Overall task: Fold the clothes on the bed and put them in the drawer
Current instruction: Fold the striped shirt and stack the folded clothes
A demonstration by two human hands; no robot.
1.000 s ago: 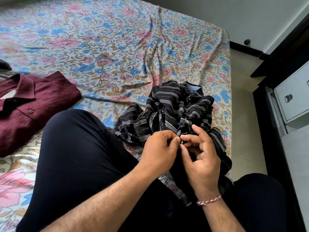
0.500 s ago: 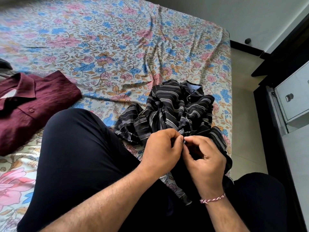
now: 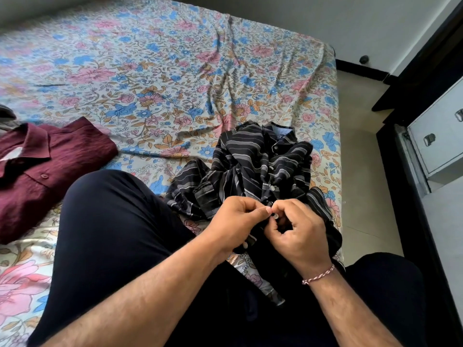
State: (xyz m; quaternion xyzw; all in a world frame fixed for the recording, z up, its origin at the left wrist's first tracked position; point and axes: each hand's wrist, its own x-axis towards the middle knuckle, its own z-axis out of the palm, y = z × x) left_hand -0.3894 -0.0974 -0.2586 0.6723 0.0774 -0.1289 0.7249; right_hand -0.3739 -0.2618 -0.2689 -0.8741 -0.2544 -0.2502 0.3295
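- The crumpled black shirt with grey and white stripes [image 3: 260,161] lay near the floral bedsheet's [image 3: 162,78] edge.
- The left hand [image 3: 238,224] and right hand [image 3: 298,231] both pinched its front placket at a small white button [image 3: 275,216].

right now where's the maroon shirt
In the head view the maroon shirt lies folded on the floral bed sheet at the far left, beside the person's left knee, apart from the striped shirt.

Crumpled striped shirt [image 3: 260,161] on bed [image 3: 155,71]
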